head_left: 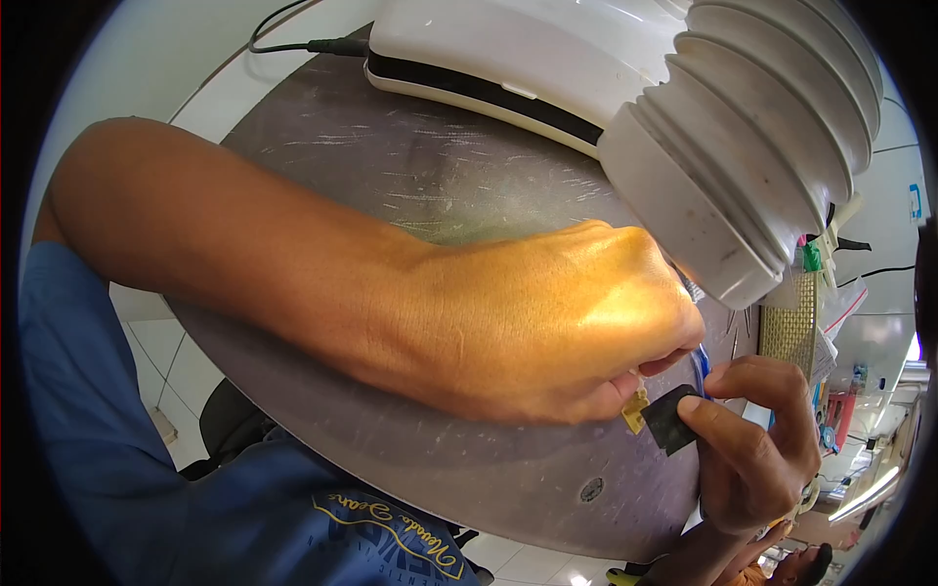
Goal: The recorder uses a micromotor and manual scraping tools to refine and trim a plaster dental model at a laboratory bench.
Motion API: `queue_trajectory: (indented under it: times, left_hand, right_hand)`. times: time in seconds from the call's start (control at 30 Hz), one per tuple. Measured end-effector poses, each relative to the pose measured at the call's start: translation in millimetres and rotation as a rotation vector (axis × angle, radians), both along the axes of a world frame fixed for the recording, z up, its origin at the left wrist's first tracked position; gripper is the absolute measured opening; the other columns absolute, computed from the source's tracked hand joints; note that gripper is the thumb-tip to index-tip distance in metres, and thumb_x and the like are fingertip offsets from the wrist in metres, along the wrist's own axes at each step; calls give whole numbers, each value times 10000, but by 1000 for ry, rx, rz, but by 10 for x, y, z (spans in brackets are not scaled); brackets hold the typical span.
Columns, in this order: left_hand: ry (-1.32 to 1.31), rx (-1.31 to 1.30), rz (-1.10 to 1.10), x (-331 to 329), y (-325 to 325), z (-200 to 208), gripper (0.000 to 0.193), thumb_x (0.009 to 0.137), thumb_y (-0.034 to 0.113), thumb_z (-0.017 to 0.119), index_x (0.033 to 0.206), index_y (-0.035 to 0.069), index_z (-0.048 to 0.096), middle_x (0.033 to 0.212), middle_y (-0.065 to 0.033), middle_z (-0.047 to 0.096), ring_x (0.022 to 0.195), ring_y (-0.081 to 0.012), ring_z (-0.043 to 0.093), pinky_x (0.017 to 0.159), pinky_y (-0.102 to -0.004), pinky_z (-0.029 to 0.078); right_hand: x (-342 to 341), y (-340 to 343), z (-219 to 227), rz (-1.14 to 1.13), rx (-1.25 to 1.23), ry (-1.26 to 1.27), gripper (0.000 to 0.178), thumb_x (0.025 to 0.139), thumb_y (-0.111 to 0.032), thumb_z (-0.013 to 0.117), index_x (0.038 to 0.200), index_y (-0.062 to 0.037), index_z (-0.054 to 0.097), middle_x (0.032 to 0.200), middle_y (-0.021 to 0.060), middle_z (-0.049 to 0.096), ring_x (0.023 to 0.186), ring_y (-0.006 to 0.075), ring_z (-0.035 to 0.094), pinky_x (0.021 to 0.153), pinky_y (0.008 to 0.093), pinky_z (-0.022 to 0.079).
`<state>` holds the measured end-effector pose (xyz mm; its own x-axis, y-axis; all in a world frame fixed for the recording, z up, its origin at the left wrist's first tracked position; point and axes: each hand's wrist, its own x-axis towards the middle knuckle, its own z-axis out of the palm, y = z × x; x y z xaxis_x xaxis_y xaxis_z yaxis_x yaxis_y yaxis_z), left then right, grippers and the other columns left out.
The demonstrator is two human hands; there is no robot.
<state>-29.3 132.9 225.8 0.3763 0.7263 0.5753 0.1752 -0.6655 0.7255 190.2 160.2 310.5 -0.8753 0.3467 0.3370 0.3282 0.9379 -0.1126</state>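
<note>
My left hand (586, 317) reaches in from the left, its back toward me and its fingers curled closed. What those fingers grip is hidden beneath the hand. A small gold-coloured piece (635, 411) shows beside the left fingertips; I cannot tell whether they hold it. My right hand (757, 439), at the lower right, pinches a flat black square piece (669, 420) between thumb and finger. This square is close to the gold piece, and whether they touch is unclear. A thin blue thing (703, 366) shows between the two hands.
Both hands are over a scratched grey table (430, 171). A ribbed white hose (733, 146) hangs just beyond them, its mouth near my left knuckles. Behind is a white machine (508, 49) with a black cable (337, 46). A woven basket (788, 317) stands right; another person (806, 566) shows lower right.
</note>
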Motion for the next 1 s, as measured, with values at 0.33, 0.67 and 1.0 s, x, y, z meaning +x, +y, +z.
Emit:
queue_trajectory:
  times: [0.33,0.67,1.0]
  left_hand:
    - [10,8,-25,-18,-6,3,144,737,38,672,841,-41,611,800,-211,613,767,-417,629,675,-473,508]
    - [21,35,-3,-15,-3,12,120,735,38,673,796,-41,608,775,-207,619,736,-425,634,654,-467,519]
    - [41,33,17,-8,8,6,89,725,20,652,751,-48,600,757,-227,621,701,-435,638,622,-461,525]
  right_hand:
    - [-9,-11,-84,20,59,-22,299,604,-40,754,901,-63,744,882,151,651,801,276,660,680,365,548]
    - [5,21,-121,22,34,3,303,604,-30,749,906,-57,744,875,153,649,786,267,659,682,364,546]
    - [15,79,-152,50,-30,3,285,607,-22,749,891,-52,741,863,144,652,785,262,664,677,357,545]
